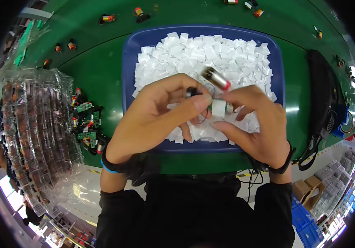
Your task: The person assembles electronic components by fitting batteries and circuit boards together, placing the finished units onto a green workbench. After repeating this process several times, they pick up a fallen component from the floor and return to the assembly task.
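Over a blue tub (204, 27) full of small white square pieces (202, 53), both my hands work on one small wired assembly. My left hand (157, 113) pinches its small black round part (191, 91) near the thumb tip, with thin wires looping below. Between the thumb and fingers of my right hand (258, 122) is a white square piece (219, 108), apparently against a small board mostly hidden behind it. A battery-like cylinder (216, 78), dark and silvery with a red end, hangs just beyond my fingertips, blurred by motion.
Left of the tub lie several wired assemblies with green boards (87, 135), beside stacked clear plastic trays (37, 132). More red-and-yellow cylinders (139, 12) lie along the far green table. A black bag-like object (326, 95) sits at right; cardboard boxes (308, 188) stand below it.
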`<state>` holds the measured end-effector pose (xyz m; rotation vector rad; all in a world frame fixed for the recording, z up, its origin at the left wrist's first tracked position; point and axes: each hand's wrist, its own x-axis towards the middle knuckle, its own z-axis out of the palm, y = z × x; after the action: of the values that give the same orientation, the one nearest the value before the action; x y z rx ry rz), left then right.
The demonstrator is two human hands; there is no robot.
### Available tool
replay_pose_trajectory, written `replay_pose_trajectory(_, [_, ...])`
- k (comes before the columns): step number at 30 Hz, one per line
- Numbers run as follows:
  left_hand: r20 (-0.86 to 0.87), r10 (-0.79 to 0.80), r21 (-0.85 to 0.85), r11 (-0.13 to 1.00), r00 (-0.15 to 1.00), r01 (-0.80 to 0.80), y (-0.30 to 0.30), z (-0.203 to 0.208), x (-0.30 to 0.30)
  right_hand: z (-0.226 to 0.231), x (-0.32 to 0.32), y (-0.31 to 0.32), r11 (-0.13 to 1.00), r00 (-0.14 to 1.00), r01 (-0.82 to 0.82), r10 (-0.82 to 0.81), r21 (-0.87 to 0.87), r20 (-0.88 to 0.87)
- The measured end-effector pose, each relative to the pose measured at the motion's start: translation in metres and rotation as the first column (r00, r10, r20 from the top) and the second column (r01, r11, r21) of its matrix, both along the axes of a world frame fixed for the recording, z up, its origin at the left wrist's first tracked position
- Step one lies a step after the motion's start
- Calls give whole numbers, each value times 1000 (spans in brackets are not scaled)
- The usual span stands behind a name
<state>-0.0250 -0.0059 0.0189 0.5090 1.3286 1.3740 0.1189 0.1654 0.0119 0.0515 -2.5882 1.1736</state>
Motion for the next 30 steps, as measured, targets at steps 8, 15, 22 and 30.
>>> replay_pose_trajectory(8, [80,120,23,992,989,-122,-7,1,9,8,-4,0,947,958,30,64,319,-280])
replay_pose_trajectory(15, [-78,13,-58,998,997,-17,-10,-2,15,7,-3,1,940,979,34,37,339,-200])
replay_pose_trajectory(22, [-536,191,81,981,822,-175,-1,-24,31,4,-2,0,887,934,353,-351,-299,62])
replay_pose_trajectory(30, [-314,85,-25,995,946,-97,-3,-5,25,8,-5,8,917,926,368,-346,-153,150])
